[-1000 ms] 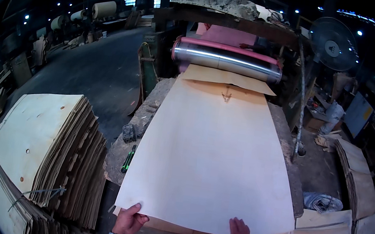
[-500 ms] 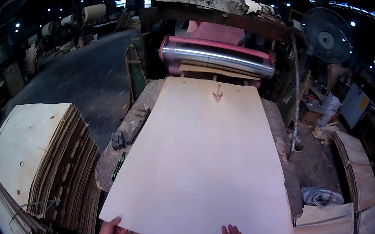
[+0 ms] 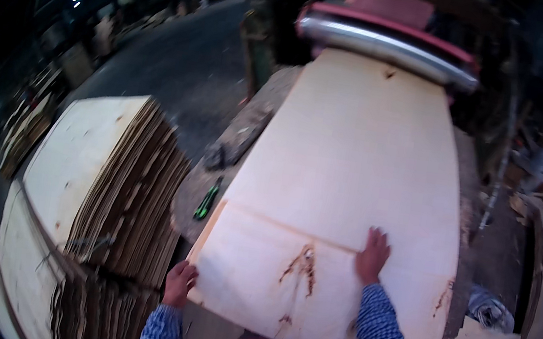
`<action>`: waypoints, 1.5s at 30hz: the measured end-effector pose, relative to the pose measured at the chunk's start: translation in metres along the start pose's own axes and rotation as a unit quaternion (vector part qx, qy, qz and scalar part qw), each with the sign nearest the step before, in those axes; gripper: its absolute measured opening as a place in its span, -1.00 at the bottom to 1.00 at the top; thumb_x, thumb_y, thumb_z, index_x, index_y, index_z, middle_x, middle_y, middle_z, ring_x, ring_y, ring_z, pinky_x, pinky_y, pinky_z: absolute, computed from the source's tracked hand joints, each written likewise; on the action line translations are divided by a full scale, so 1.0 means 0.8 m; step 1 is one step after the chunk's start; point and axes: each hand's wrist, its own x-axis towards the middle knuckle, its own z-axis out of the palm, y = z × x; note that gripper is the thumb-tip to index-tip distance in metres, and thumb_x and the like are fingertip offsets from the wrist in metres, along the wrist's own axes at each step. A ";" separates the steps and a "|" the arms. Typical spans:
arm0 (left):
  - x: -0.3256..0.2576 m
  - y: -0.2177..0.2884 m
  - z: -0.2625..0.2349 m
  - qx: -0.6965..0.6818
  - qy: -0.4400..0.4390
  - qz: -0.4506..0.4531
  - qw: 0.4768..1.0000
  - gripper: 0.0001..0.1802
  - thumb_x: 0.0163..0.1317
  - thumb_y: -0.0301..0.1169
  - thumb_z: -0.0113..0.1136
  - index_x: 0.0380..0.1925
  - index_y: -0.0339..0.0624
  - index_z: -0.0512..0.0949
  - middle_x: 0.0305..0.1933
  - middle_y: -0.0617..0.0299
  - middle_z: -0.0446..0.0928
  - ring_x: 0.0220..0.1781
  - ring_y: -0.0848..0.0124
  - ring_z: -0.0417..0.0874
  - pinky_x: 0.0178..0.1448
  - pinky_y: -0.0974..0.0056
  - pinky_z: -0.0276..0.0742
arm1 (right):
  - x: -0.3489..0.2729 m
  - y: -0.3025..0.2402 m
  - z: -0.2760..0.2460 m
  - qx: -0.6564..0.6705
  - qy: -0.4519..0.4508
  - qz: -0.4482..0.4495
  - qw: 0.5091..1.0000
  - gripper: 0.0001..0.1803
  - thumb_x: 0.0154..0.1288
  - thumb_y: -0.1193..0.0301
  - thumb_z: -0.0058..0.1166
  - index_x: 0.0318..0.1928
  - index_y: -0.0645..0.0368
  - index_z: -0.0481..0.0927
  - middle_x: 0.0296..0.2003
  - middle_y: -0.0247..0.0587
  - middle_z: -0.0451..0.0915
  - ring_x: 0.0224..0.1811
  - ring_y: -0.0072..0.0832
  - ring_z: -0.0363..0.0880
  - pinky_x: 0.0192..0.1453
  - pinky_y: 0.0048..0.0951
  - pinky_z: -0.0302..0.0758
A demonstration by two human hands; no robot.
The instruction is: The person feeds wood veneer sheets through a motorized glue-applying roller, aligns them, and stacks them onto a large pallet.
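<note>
Head view: large pale thin wood veneer sheet (image 3: pixel 353 181) was laid along worn surface (image 3: pixel 242 131), far end under grey metal roller (image 3: pixel 386 47). Left hand (image 3: pixel 180 283) was closed on sheet's near left corner, pinching edge. Right hand (image 3: pixel 372 255) was pressed flat on sheet, fingers spread. Tall stack of tan veneer sheets (image 3: pixel 103 180) was seen at left; green-handled tool (image 3: pixel 207 198) was lying beside sheet.
</note>
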 end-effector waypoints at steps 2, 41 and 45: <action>0.009 0.001 0.007 0.076 0.003 0.004 0.997 -0.45 0.25 -0.25 0.21 0.19 -0.23 0.39 -0.08 0.31 0.54 -0.07 0.49 0.54 -0.03 0.34 0.41 | 0.046 0.013 0.009 -0.018 -0.001 0.006 1.000 -0.18 0.00 0.48 0.14 0.36 0.06 0.23 0.38 -0.09 0.17 0.46 -0.04 0.03 0.42 0.21 -0.01; -0.051 0.108 -0.030 -0.030 -0.357 -0.051 0.932 -0.42 0.29 -0.42 0.17 0.28 -0.31 0.26 0.07 0.08 0.53 0.04 0.31 0.61 0.01 0.20 0.64 | -0.324 -0.040 -0.167 0.000 -0.101 -0.079 0.992 -0.18 -0.04 0.48 0.10 0.33 0.33 0.23 0.28 0.24 0.26 0.36 0.13 0.16 0.41 -0.05 0.15; -0.018 0.047 -0.098 0.054 -0.316 -0.049 0.946 -0.50 0.27 -0.42 0.16 0.18 -0.39 0.38 0.01 0.12 0.58 -0.05 0.37 0.61 0.04 0.27 0.52 | -0.376 -0.047 -0.184 -0.034 -0.087 -0.092 0.991 -0.16 -0.07 0.41 0.12 0.33 0.29 0.26 0.29 0.17 0.26 0.39 0.14 0.11 0.36 0.03 0.16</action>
